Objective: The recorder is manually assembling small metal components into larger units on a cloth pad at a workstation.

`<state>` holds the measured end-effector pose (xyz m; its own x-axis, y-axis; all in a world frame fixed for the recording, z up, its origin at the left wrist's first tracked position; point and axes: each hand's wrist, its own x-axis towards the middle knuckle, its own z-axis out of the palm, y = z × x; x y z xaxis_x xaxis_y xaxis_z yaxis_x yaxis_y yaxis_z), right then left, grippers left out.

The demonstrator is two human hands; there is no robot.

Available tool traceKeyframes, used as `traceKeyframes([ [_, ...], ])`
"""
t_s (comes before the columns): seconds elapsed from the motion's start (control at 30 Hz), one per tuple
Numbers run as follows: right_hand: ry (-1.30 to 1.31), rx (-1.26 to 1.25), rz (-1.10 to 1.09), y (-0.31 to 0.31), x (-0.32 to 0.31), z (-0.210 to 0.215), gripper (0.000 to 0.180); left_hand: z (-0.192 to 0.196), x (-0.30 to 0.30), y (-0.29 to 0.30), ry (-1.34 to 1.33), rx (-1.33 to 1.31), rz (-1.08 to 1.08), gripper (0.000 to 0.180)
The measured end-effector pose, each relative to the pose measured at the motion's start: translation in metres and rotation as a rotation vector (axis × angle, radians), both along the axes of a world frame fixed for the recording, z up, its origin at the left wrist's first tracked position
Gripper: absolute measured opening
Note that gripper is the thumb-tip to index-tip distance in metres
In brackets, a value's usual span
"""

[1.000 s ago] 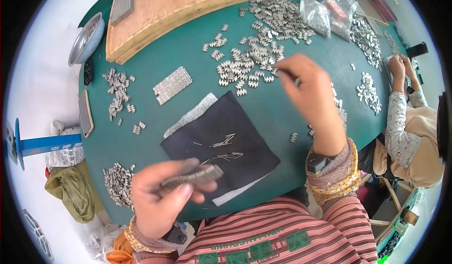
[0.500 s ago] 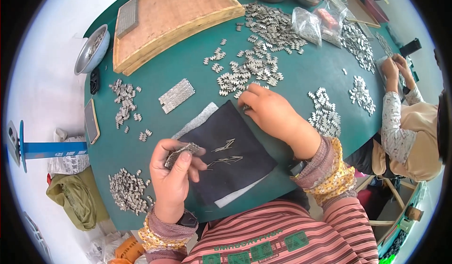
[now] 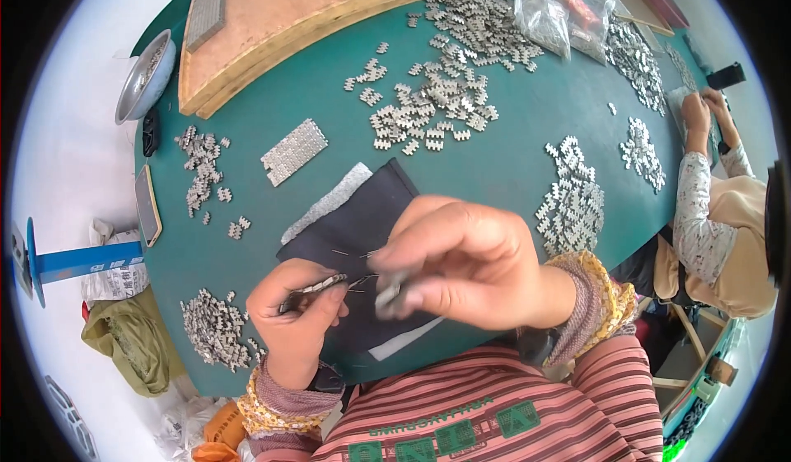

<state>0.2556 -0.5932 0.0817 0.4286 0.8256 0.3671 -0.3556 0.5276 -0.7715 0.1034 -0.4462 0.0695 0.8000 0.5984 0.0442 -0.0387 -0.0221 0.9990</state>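
My left hand (image 3: 288, 314) pinches a strip of joined grey metal links (image 3: 315, 286) between thumb and fingers. To its right, my right hand (image 3: 478, 264) is smeared by motion, with a small zigzag-edged metal link (image 3: 390, 295) at its thumb and fingertips. Both hands hover over a dark cloth (image 3: 375, 202) laid on a light grey pad (image 3: 334, 201). Several thin metal pins (image 3: 356, 283) show between the hands; some are hidden by the right hand. Beyond the cloth is a loose heap of metal links (image 3: 445, 95). A flat panel of joined links (image 3: 294, 151) rests at the upper left.
More loose links lie in piles at left (image 3: 216, 330) and right (image 3: 571, 202) on the green table (image 3: 494, 169). A wooden board (image 3: 297, 21) and a metal bowl (image 3: 147, 79) stand at the far left. Plastic bags (image 3: 544, 23) sit far right, where another person's hands (image 3: 704, 116) work.
My right hand has come back from the near edge of the link heap toward my left hand, bringing a link. My left hand has shifted slightly left and down with its strip. The view has tilted slightly.
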Motion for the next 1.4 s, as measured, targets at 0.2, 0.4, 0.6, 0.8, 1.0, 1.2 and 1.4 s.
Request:
traceKeyframes([
  [0.2,0.047,0.095,0.140,-0.002,-0.008,0.011,0.033,-0.003,-0.011,0.000,0.017,0.129,0.019,0.019],
  [0.4,0.157,0.073,0.269,-0.005,-0.015,0.023,0.030,0.008,-0.008,0.014,0.057,0.298,-0.207,0.015],
  [0.6,-0.232,0.236,0.157,0.010,-0.002,0.008,0.019,0.010,-0.009,-0.005,-0.024,-0.230,-0.050,0.015],
  [0.8,-0.118,-0.012,0.106,0.005,-0.005,-0.006,0.020,0.016,-0.008,0.001,0.005,-0.219,-0.145,0.015],
  [1.0,-0.133,0.226,0.074,0.014,-0.006,-0.007,0.013,0.019,-0.020,-0.003,0.054,-0.347,-0.126,0.014],
  [1.2,-0.111,0.267,0.131,0.011,-0.012,-0.009,0.019,0.012,-0.015,0.014,-0.155,-0.171,-0.370,0.015],
  [1.4,-0.172,0.308,0.021,0.014,-0.016,-0.013,0.013,0.015,-0.009,0.035,-0.270,-0.100,-0.764,0.026],
])
